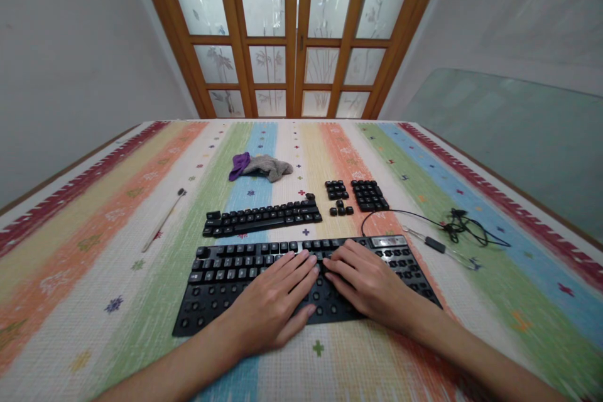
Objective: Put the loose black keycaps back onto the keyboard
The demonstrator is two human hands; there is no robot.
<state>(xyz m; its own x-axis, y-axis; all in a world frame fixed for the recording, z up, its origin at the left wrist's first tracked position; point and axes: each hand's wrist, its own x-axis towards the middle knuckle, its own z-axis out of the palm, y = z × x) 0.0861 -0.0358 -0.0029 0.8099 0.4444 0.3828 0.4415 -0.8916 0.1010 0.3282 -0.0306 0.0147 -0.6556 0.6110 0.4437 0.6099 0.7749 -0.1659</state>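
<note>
A black keyboard [217,308] lies in front of me, with keycaps fitted along its upper rows and bare key posts in the lower rows and number block. My left hand [276,298] rests over its middle, fingers stretched out and fingertips near the centre keys. Beside it, my right hand [365,276] has its fingers bent and drawn together at a dark keycap [323,267], mostly hidden by the fingertips. Behind the keyboard, loose keycaps [261,218] stand in rows around a long space bar. More keycap groups, a small cluster [336,190] and a larger block [370,195], sit to the right.
A grey and purple cloth [264,166] lies farther back. At left is a thin brush [162,221]. On the right are a keycap puller [438,245] with wire loops and the coiled cable [464,226]. A striped cloth [117,326] covers the table; wood-framed glass doors [296,38] stand beyond.
</note>
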